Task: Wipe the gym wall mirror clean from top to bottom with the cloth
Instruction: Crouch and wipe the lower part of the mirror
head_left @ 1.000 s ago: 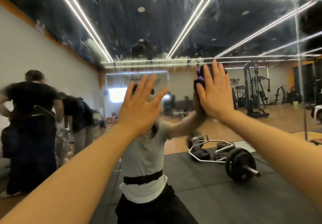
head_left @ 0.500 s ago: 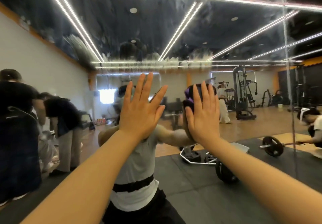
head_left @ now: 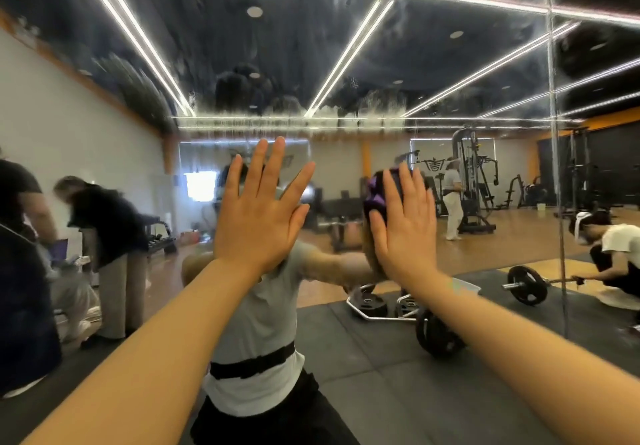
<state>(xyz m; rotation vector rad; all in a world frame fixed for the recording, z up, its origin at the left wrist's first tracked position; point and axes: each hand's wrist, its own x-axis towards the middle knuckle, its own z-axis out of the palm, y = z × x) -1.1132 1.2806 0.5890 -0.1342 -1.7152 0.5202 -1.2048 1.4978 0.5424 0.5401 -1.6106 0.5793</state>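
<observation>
Against the mirror [head_left: 450, 74], both hands lie flat: left hand [head_left: 258, 212] spread bare, right hand [head_left: 403, 223] pressing the purple cloth [head_left: 375, 195]; reflected barbells [head_left: 526, 285] sit beyond.

The mirror [head_left: 346, 46] is open glass across the upper frame, streaked and smeared, with nothing before it. At mid-frame the left hand [head_left: 258, 216] lies flat on the glass, beside the right hand [head_left: 403, 223] pressing the cloth [head_left: 375, 199]. A vertical seam [head_left: 554, 133] crosses at right.

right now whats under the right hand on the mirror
A purple cloth is pressed flat against the mirror under the right hand. Only its left and top edges show; the rest, and the glass beneath, are covered.
</observation>
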